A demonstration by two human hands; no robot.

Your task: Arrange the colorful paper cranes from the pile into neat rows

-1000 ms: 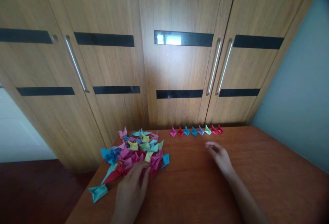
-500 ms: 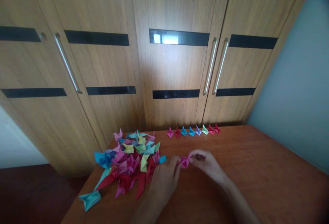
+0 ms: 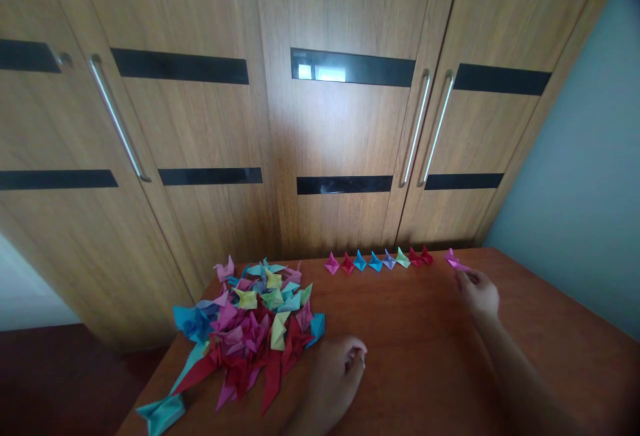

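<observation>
Pink origami crane (image 3: 452, 259) now right of our crane row (image 3: 375, 262).
Our right hand (image 3: 479, 293) pinches it toward the back of the bench (image 3: 410, 336); our left hand (image 3: 338, 377), which shared the grip before, curls beside the crane heap (image 3: 245, 331), its hold unclear to us.

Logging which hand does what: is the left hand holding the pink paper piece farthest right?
No, the right hand pinches the pink paper piece, and the left hand is apart, beside the pile.
</observation>
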